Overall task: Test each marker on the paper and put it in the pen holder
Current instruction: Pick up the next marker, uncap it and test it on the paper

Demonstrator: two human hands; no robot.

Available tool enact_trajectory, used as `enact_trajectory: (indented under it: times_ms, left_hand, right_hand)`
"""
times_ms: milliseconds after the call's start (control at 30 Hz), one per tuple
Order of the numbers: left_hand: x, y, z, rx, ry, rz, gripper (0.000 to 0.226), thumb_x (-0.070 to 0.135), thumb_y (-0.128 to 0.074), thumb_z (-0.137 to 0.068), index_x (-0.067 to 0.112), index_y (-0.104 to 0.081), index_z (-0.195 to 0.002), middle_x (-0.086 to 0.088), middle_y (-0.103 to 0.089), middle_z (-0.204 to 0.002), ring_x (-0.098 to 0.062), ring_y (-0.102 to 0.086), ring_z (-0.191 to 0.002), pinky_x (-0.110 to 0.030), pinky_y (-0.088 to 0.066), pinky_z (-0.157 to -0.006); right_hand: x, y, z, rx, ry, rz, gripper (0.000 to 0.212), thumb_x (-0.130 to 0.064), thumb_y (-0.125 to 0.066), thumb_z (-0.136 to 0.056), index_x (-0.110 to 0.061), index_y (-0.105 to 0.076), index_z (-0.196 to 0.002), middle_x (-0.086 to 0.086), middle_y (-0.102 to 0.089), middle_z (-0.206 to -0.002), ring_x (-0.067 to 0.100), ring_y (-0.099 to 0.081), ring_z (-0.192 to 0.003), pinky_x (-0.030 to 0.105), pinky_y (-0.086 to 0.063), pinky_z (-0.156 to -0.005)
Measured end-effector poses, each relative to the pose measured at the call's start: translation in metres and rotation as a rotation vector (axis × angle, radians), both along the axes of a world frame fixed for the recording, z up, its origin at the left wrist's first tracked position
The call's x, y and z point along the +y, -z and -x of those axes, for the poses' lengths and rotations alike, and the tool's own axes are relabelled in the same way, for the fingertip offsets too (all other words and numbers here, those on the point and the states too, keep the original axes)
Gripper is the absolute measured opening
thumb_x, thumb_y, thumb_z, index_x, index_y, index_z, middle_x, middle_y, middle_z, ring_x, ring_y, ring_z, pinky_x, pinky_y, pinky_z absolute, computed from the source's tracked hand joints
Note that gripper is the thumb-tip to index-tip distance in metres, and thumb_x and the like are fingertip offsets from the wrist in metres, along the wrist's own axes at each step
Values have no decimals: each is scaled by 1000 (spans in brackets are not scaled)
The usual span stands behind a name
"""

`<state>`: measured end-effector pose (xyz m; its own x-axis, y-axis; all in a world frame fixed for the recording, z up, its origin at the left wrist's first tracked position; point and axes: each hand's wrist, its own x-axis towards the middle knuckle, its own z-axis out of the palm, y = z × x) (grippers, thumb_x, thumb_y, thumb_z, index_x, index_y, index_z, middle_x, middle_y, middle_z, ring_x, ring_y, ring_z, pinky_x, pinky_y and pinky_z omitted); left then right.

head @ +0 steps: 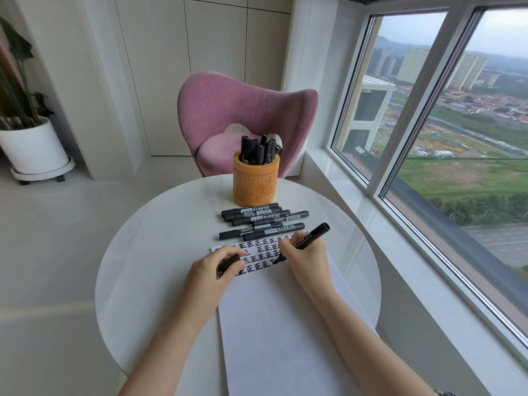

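My right hand (304, 257) grips the uncapped black marker (310, 235), tip on the white paper sheet (274, 324), its barrel slanting up-right; my left hand (217, 265) pinches its black cap (228, 262), and the carved tan wooden pen holder (255, 181) stands straight ahead beyond the row of lying markers (263, 221).

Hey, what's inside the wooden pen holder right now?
The pen holder holds a bunch of black markers standing upright, their top ends sticking out above the rim. Their lower parts and the holder's bottom are hidden by its wall.
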<state>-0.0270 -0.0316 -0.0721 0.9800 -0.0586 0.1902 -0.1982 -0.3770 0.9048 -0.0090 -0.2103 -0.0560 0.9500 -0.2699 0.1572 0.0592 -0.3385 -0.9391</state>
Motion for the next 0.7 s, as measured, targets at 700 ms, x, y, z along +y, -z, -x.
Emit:
enact_trajectory:
  times_ms: [700]
  left_hand:
    - [-1, -1, 0, -1, 0, -5, 16, 14, -66, -84, 30, -66, -87, 6, -72, -80, -6, -68, -77, -30, -53, -81]
  right_hand:
    - [-1, 0, 0, -26, 6, -45, 29, -6, -57, -82, 9, -41, -63, 6, -38, -58, 8, -28, -51, 17, -25, -47]
